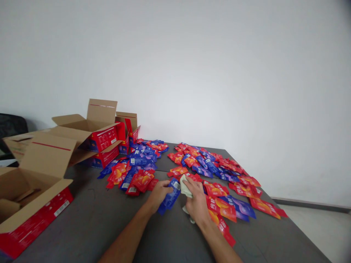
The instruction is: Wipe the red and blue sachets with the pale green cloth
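Blue and glossy, a flat packet (170,199) lies on the grey surface (109,226) between both hands. The left hand (158,195) curls its fingers onto the packet's edge; whether they pinch or only press it, I cannot tell. The right hand (196,206) has its fingers closed around a pale cloth (185,189). Red and blue packets (219,171) spread beyond the fingers, and cardboard boxes (82,135) stand well to their left.

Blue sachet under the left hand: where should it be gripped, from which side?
Probably its near end: the blue foil sachet lies flat on the grey table, that end jutting free below the left hand. Pinch it from the person's side, since the right hand with a pale cloth crowds the far end.
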Available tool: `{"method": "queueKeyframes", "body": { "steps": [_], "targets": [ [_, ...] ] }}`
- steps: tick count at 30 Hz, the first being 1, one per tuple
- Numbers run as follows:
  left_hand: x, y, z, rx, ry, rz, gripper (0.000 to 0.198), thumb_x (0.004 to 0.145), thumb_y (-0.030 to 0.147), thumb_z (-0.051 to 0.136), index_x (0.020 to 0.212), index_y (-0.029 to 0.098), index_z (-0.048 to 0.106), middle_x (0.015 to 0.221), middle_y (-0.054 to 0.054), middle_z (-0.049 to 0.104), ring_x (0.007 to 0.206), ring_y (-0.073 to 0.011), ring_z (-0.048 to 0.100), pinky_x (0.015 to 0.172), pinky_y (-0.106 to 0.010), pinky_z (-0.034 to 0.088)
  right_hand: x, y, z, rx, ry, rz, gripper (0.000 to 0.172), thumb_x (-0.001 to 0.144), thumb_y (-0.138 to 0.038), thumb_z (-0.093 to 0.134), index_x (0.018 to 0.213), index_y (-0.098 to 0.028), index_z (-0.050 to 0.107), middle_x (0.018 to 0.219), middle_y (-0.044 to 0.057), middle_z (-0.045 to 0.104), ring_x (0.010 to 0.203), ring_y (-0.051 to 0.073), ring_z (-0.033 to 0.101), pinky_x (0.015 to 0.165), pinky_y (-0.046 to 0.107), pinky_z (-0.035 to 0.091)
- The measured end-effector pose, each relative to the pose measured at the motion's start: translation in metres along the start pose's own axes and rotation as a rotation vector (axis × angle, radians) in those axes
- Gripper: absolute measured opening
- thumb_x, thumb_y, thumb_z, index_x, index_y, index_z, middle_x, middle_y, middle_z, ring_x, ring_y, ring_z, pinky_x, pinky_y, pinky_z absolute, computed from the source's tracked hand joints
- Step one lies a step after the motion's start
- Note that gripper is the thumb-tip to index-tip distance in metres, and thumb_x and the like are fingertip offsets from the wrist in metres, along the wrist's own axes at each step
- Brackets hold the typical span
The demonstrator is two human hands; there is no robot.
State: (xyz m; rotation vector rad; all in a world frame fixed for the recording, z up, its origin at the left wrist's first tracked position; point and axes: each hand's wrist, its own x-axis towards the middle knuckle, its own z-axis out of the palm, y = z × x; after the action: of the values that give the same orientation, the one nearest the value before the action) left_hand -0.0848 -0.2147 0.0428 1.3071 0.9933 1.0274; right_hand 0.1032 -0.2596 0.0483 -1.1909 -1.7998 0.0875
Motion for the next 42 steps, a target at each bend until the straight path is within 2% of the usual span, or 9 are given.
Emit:
{"method": "queueKeyframes", "body": {
  "steps": [5, 10, 17, 21, 26, 29, 32, 37, 42],
  "targets": [
    [-0.008, 0.009, 0.013, -0.548, -0.117, -0.08, 0.031, 0.075, 0.019, 0.067, 0.106, 0.015, 0.069, 0.084, -0.006, 0.071, 0.069, -0.0157, 0.066, 0.066, -0.025, 0.049, -0.001, -0.006, -0.001, 0.021, -0.037, -0.111, 0.074, 0.071, 0.006, 0.046, 0.136, -0.027, 0.059, 0.146, 0.004, 0.053, 0.119, 0.027, 0.053, 0.099, 0.048, 0.047],
    [-0.013, 0.019, 0.019, -0.776, -0.264, -0.106, 0.031, 0.089, 0.025, 0.061, 0.117, 0.015, 0.066, 0.1, -0.01, 0.073, 0.091, -0.021, 0.07, 0.078, -0.029, 0.054, -0.001, -0.008, 0.0, -0.043, -0.144, -0.134, 0.069, 0.075, 0.005, 0.047, 0.136, -0.026, 0.06, 0.146, 0.005, 0.054, 0.116, 0.028, 0.052, 0.099, 0.048, 0.047],
    [-0.003, 0.018, 0.003, -0.813, -0.085, -0.068, 0.038, 0.089, 0.02, 0.06, 0.127, 0.017, 0.061, 0.105, -0.009, 0.074, 0.09, -0.0207, 0.071, 0.081, -0.03, 0.054, -0.003, -0.045, 0.0, -0.018, -0.434, -0.271, 0.07, 0.067, 0.007, 0.05, 0.123, -0.03, 0.067, 0.137, -0.002, 0.062, 0.103, 0.023, 0.054, 0.089, 0.038, 0.051],
    [-0.005, 0.014, 0.005, -0.783, -0.082, -0.103, 0.041, 0.087, 0.02, 0.061, 0.128, 0.017, 0.061, 0.106, -0.01, 0.073, 0.091, -0.0214, 0.071, 0.077, -0.029, 0.053, -0.003, -0.042, 0.001, -0.043, -0.351, -0.238, 0.071, 0.068, 0.008, 0.048, 0.124, -0.03, 0.066, 0.139, -0.002, 0.061, 0.104, 0.023, 0.054, 0.089, 0.038, 0.051],
    [-0.014, 0.016, 0.02, -0.716, -0.164, -0.127, 0.037, 0.084, 0.02, 0.063, 0.121, 0.016, 0.066, 0.107, -0.011, 0.073, 0.093, -0.0217, 0.07, 0.076, -0.028, 0.053, -0.001, -0.011, 0.0, -0.084, -0.078, -0.108, 0.067, 0.076, 0.006, 0.046, 0.132, -0.027, 0.063, 0.144, 0.002, 0.056, 0.112, 0.027, 0.051, 0.097, 0.046, 0.049],
    [-0.017, 0.021, 0.022, -0.696, -0.191, -0.115, 0.044, 0.078, 0.017, 0.065, 0.122, 0.019, 0.065, 0.104, -0.01, 0.073, 0.084, -0.0208, 0.07, 0.071, -0.029, 0.054, -0.001, 0.001, 0.0, -0.046, 0.007, -0.051, 0.068, 0.077, 0.004, 0.047, 0.134, -0.028, 0.061, 0.145, 0.004, 0.055, 0.11, 0.027, 0.054, 0.094, 0.048, 0.05],
    [-0.014, 0.024, 0.018, -0.67, -0.087, -0.084, 0.052, 0.069, 0.01, 0.064, 0.12, 0.019, 0.064, 0.094, -0.006, 0.072, 0.071, -0.0168, 0.067, 0.065, -0.028, 0.052, -0.001, 0.001, 0.0, 0.02, 0.058, -0.002, 0.066, 0.077, 0.002, 0.049, 0.134, -0.03, 0.062, 0.143, 0.004, 0.057, 0.115, 0.027, 0.056, 0.097, 0.049, 0.049],
    [-0.005, 0.018, 0.007, -0.595, 0.186, -0.007, 0.053, 0.061, 0.007, 0.063, 0.113, 0.017, 0.066, 0.087, -0.003, 0.071, 0.067, -0.0134, 0.064, 0.06, -0.023, 0.049, -0.001, -0.007, 0.001, 0.085, 0.057, -0.013, 0.064, 0.077, 0.0, 0.049, 0.131, -0.03, 0.063, 0.141, 0.005, 0.058, 0.125, 0.027, 0.054, 0.103, 0.049, 0.046],
    [-0.003, 0.01, 0.006, -0.633, 0.178, 0.005, 0.057, 0.066, 0.012, 0.072, 0.122, 0.02, 0.062, 0.086, -0.003, 0.073, 0.072, -0.0168, 0.068, 0.067, -0.026, 0.051, -0.005, -0.013, 0.008, 0.127, -0.063, -0.108, 0.068, 0.073, 0.003, 0.048, 0.132, -0.029, 0.063, 0.14, 0.006, 0.059, 0.126, 0.026, 0.054, 0.103, 0.049, 0.045]
  ]
}}
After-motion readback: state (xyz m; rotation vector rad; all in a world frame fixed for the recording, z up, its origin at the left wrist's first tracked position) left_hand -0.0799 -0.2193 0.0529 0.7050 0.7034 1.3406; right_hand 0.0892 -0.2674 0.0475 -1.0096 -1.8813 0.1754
